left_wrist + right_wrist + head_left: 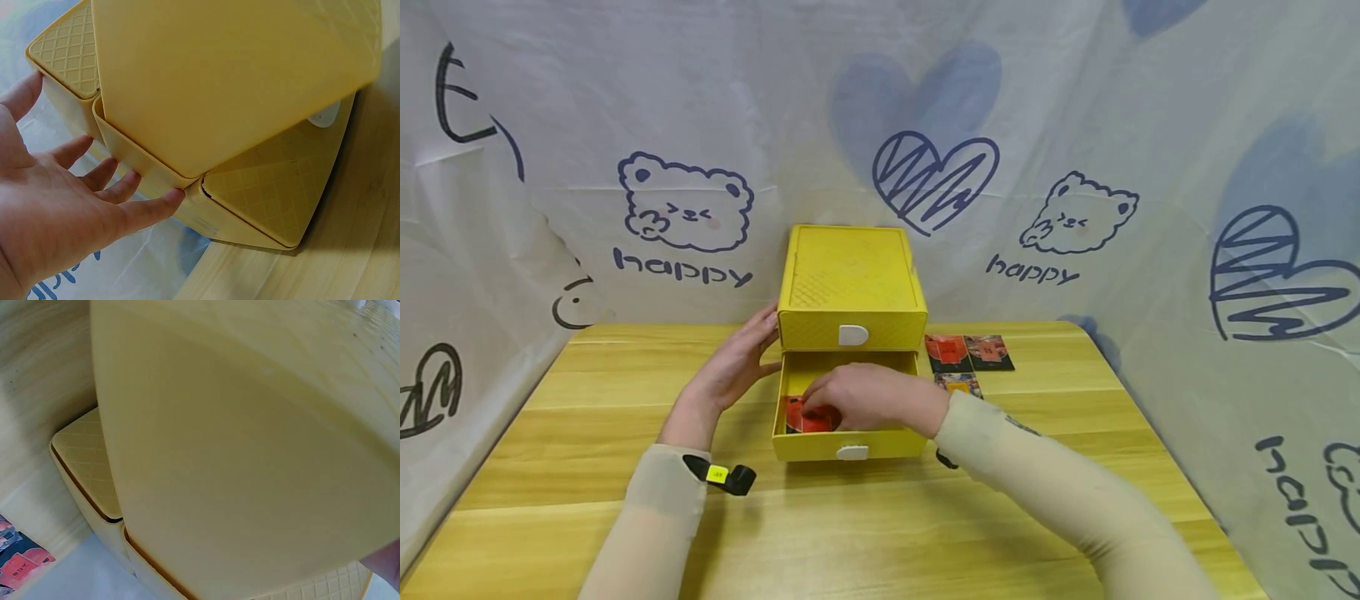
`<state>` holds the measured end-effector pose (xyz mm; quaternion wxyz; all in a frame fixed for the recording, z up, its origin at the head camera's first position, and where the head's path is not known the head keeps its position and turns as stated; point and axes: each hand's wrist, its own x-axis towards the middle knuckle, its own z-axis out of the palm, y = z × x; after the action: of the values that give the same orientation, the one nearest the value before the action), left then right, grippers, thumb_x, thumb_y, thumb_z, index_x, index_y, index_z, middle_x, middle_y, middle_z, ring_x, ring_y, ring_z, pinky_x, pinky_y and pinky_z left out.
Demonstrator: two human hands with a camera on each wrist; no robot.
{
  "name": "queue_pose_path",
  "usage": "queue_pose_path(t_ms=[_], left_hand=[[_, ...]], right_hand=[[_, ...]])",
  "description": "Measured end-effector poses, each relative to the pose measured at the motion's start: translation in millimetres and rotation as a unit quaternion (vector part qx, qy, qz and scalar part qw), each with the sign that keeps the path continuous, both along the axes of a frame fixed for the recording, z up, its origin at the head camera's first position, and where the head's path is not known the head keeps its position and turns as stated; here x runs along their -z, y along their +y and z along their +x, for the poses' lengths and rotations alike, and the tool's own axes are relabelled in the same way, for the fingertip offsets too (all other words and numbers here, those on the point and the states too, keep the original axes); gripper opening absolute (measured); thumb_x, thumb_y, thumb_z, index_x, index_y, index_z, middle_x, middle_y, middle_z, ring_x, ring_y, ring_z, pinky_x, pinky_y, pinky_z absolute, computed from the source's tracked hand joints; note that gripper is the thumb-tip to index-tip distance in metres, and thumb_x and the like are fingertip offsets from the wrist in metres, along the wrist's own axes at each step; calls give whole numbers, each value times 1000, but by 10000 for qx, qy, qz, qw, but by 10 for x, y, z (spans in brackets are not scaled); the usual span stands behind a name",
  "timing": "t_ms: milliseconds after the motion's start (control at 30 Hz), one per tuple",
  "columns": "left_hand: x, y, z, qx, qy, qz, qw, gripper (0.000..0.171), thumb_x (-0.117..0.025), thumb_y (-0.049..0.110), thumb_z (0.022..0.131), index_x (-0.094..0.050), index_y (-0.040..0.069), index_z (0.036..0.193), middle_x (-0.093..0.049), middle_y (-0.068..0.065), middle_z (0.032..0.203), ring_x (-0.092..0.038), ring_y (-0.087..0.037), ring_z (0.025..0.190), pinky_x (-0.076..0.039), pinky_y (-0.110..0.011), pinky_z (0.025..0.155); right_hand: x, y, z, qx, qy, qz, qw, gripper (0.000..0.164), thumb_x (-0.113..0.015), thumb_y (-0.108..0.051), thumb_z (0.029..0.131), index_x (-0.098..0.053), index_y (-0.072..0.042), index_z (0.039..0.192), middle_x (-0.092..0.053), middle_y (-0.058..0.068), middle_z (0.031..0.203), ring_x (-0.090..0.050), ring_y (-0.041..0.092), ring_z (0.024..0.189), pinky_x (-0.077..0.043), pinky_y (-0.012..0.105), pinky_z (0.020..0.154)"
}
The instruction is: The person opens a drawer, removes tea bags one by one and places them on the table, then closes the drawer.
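While the left hand (735,358) rests spread against the yellow cabinet (857,267), the red card (810,423) lies in the drawer (812,447) at eight o'clock from the nearer right hand (868,396), pinch not discernible

Curtained tabletop workspace, wider room type unclear, wood-grain table (850,533), white hangings (805,92) on three sides, printed hearts (936,182), bears (687,202), "happy" lettering (682,268)

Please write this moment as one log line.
left hand: touches yellow cabinet; right hand: in open drawer, at red item; flat squares: beside cabinet
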<state>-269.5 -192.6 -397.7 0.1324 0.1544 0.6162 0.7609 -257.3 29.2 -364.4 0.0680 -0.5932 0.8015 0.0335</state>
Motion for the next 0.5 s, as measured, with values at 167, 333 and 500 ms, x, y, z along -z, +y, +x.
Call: queue_pose_path(t_ms=[167, 333, 500], left_hand=[[2, 0, 3, -7, -22, 12, 10000, 56, -37, 41, 96, -17, 26, 146, -14, -4, 151, -11, -16, 132, -14, -66, 101], [1, 0, -3, -1, -10, -6, 10000, 54, -36, 40, 97, -17, 27, 146, -14, -4, 151, -10, -19, 132, -15, -66, 101], [-7, 0, 5, -14, -4, -18, 10000, 54, -37, 41, 96, -18, 28, 145, -14, -3, 151, -10, -20, 132, -15, -67, 101]], right_hand=[[-9, -10, 7, 37, 162, 26, 9999, 39, -67, -26, 82, -59, -21, 120, -57, -7, 122, -47, 5, 106, -42, 26, 93], [-2, -12, 4, 69, 289, 7, 9996, 39, -66, -26, 82, -59, -20, 120, -57, -7, 121, -48, 6, 105, -43, 26, 92], [13, -26, -1, 43, 427, 17, 9991, 37, -64, -23, 83, -59, -18, 120, -58, -6, 121, -49, 7, 105, -43, 26, 91]])
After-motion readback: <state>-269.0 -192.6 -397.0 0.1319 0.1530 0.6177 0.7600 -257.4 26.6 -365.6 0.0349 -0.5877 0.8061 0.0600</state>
